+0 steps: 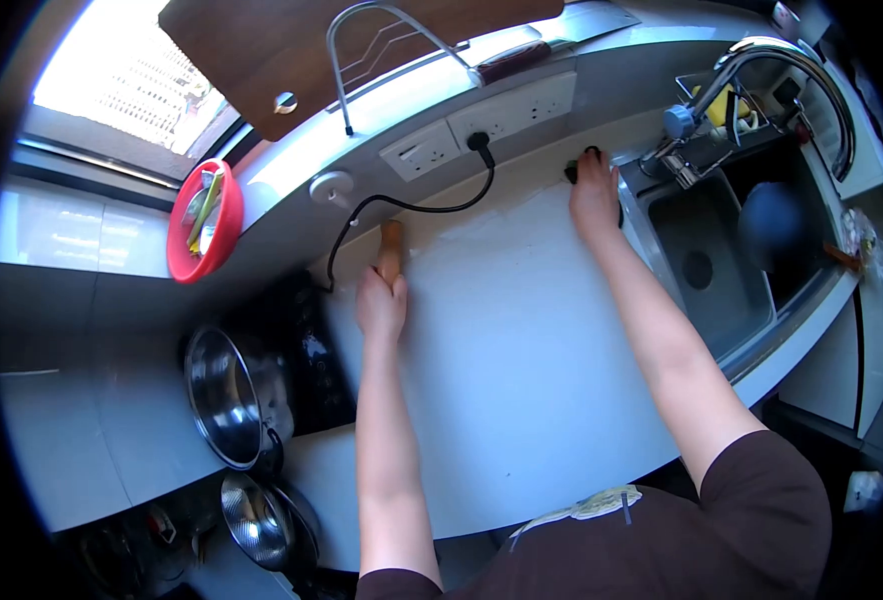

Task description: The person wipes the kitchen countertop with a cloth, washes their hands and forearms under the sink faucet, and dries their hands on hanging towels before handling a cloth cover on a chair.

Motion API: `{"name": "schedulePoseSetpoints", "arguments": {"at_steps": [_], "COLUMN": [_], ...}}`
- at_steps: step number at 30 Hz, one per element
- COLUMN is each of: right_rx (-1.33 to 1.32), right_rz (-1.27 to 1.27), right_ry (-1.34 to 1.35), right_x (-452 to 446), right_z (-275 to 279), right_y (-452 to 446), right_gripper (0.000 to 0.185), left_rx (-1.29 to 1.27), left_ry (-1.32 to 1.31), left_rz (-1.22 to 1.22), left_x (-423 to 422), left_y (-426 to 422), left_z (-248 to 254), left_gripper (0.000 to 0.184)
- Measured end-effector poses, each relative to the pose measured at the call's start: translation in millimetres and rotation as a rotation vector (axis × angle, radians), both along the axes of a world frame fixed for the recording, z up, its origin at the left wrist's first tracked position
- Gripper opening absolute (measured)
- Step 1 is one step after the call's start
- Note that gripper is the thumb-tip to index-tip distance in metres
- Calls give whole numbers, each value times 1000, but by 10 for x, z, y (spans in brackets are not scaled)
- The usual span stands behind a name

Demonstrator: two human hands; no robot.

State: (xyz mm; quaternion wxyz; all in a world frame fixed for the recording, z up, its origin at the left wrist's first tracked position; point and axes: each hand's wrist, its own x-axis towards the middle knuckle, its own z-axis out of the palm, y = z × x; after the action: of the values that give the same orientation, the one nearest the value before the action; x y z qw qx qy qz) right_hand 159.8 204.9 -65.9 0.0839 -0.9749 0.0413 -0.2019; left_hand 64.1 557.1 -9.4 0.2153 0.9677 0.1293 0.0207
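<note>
From where I stand, the person in a dark shirt has both arms stretched over the white table. The left hand has its fingers wrapped round a long, brown thing, gripping its near end; the far end sticks out toward the back edge of the table, close to the back left corner. The right hand is well apart from the left, at the back right corner, just beside the sink. Its fingers bend over a dark thing that is mostly hidden, and I cannot tell whether they are closed on it or only resting there.

A black cord runs from a plug in the wall sockets behind the back edge, loops over that stretch of table and drops toward the black cooktop by the left edge. A shiny metal pot is beside the cooktop, and a smaller pan is near the front left corner.

Up by the window is a red bowl with something green and yellow inside. A wooden board and a wire rack are on the ledge above the sockets. Past the right edge, a curved tap arches over the sink, with a yellow thing behind it.
</note>
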Motion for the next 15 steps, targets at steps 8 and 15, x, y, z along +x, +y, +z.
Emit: {"name": "schedulePoseSetpoints", "arguments": {"at_steps": [8, 15], "right_rx": [439, 623], "right_rz": [32, 720], "right_ry": [-392, -175], "right_x": [-703, -1433], "right_z": [249, 84], "right_y": [-105, 1908], "right_gripper": [33, 38], "left_rx": [85, 81], "left_ry": [-24, -143], "left_rz": [-16, -130], "left_x": [64, -49], "left_y": [17, 129], "left_z": [84, -65], "left_gripper": [41, 70]}}
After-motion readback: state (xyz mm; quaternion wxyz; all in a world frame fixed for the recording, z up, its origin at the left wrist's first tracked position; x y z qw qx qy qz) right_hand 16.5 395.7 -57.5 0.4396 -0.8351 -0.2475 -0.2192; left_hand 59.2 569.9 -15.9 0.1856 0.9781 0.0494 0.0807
